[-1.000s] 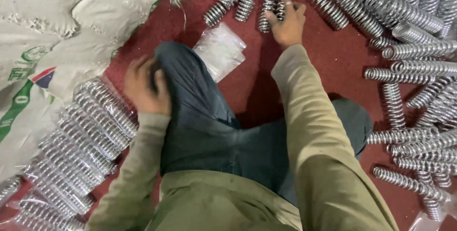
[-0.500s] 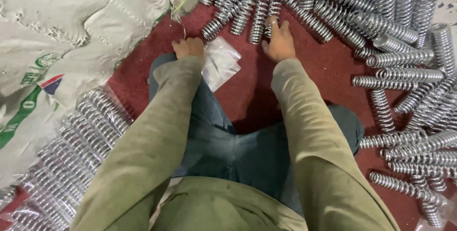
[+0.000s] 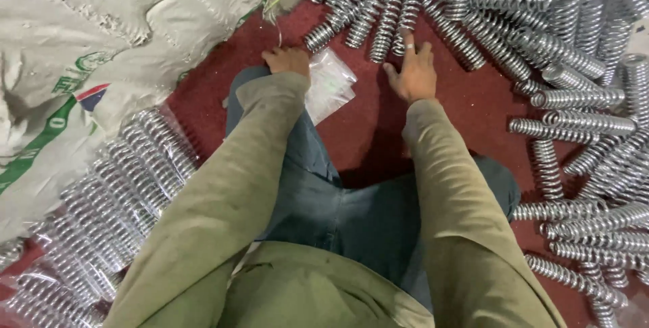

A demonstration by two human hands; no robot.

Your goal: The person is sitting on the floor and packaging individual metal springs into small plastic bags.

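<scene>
right hand (image 3: 414,74) lies spread, fingers touching loose steel springs (image 3: 378,13) fanned within reach; left hand (image 3: 287,61) curls by a clear bag (image 3: 329,84) on the red floor (image 3: 473,105) — grip unclear.

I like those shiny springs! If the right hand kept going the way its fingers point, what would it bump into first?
Probably the springs lying just ahead: the right hand points up the red floor toward them, its fingertips already at or near their ends.

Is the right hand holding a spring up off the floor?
No, the right hand lies open with fingers spread on the red floor, its fingertips at the metal springs.
</scene>
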